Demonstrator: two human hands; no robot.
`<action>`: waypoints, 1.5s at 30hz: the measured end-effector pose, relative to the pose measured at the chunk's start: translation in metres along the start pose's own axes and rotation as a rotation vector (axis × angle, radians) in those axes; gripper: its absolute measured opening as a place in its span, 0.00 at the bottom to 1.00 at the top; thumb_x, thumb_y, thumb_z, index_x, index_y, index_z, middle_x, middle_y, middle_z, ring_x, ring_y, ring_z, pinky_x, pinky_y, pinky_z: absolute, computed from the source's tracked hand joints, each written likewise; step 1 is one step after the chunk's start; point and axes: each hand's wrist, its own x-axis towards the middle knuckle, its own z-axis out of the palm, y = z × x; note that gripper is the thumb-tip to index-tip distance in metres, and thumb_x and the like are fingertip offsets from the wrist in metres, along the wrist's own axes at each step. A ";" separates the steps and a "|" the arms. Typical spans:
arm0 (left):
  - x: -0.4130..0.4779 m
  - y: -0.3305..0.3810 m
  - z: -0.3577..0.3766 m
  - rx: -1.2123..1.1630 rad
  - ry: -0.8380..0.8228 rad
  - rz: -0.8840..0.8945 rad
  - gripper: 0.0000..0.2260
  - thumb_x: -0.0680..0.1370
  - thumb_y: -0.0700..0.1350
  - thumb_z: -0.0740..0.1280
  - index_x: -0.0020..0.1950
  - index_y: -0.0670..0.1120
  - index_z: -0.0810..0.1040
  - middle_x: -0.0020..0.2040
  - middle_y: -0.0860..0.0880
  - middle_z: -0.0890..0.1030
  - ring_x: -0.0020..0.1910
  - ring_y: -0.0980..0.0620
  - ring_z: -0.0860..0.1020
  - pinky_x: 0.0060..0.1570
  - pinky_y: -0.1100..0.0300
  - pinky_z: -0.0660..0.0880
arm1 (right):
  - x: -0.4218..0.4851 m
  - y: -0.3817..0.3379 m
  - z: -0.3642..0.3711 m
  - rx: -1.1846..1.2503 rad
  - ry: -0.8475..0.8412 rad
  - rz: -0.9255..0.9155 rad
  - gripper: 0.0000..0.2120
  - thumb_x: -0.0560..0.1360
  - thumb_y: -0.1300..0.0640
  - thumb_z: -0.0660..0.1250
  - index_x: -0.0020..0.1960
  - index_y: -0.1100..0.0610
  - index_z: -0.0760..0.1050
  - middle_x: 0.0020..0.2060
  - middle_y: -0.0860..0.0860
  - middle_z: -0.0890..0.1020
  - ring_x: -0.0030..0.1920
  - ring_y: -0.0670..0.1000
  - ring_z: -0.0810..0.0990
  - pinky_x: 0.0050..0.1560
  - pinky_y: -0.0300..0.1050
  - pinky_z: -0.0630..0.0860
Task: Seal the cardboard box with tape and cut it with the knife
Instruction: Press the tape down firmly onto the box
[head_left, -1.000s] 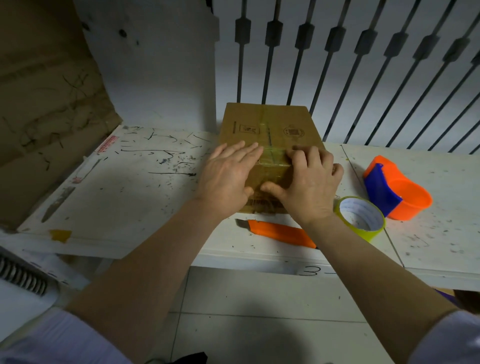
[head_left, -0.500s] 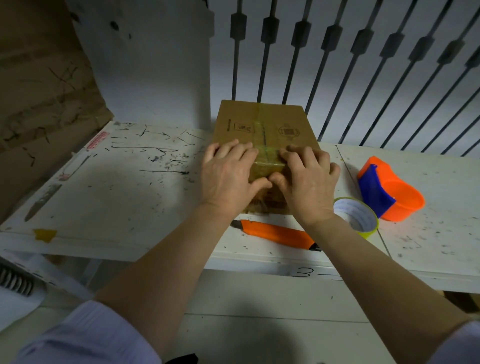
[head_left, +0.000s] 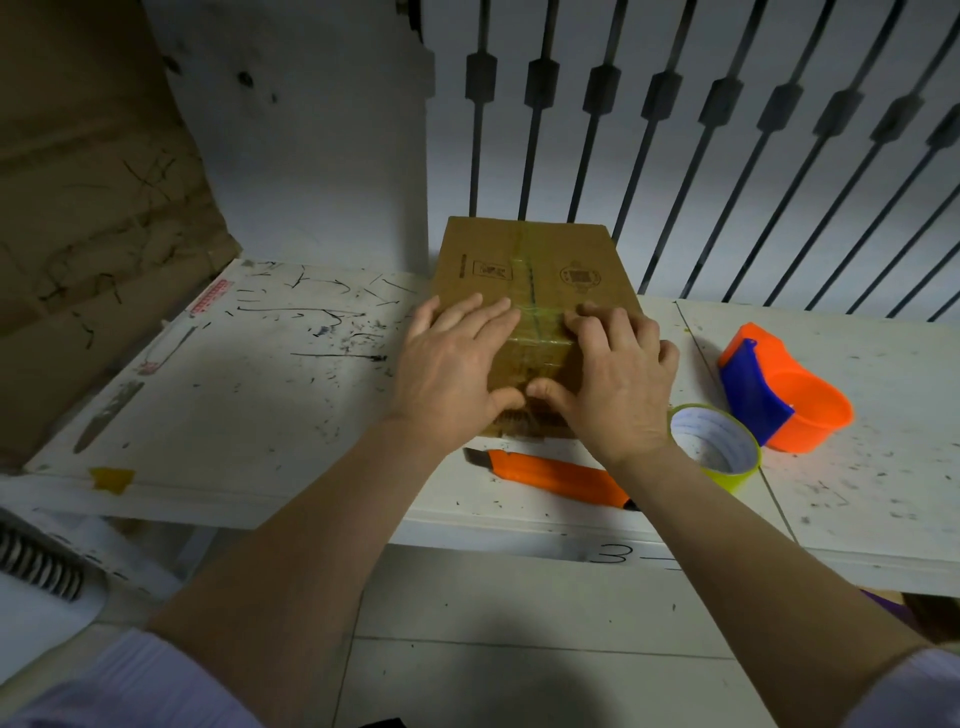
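Head view: the box lies flat on the white table, near its front edge and against the railing behind. Both flaps are shut, and a strip of clear tape runs along the centre seam, with another strip crossing it under the hands. The left hand and the right hand lie palm down on the lid either side of the seam, fingers spread flat and gripping nothing, thumbs almost touching at the near edge. They look to be pressing the tape down.

The knife lies on the table just in front of the box, partly under the right forearm. The roll stands just right of the right wrist, beside an orange and blue dispenser.

By my reading, the taping is nearly or wholly done. Whether the tape is already cut from the roll cannot be told; no strip visibly joins them. If the cut remains, the knife is within easy reach.
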 end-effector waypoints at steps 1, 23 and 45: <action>0.001 0.001 0.000 -0.034 0.026 -0.023 0.32 0.69 0.61 0.68 0.69 0.50 0.68 0.71 0.53 0.70 0.72 0.52 0.65 0.73 0.47 0.53 | 0.000 -0.001 0.000 -0.004 0.003 0.002 0.33 0.61 0.36 0.72 0.60 0.52 0.73 0.60 0.54 0.77 0.59 0.61 0.73 0.53 0.58 0.70; 0.002 0.005 -0.008 -0.250 0.039 -0.105 0.26 0.71 0.56 0.69 0.68 0.54 0.69 0.66 0.51 0.76 0.70 0.51 0.69 0.73 0.49 0.51 | 0.004 0.000 -0.005 0.151 -0.039 0.076 0.23 0.72 0.36 0.59 0.58 0.50 0.74 0.57 0.51 0.77 0.59 0.59 0.70 0.55 0.55 0.67; 0.010 0.016 -0.010 0.113 -0.040 -0.048 0.26 0.72 0.54 0.67 0.69 0.54 0.66 0.71 0.56 0.69 0.66 0.50 0.65 0.62 0.48 0.59 | 0.005 -0.012 -0.012 -0.029 -0.105 -0.199 0.27 0.64 0.47 0.73 0.62 0.52 0.74 0.60 0.49 0.81 0.58 0.55 0.78 0.56 0.54 0.64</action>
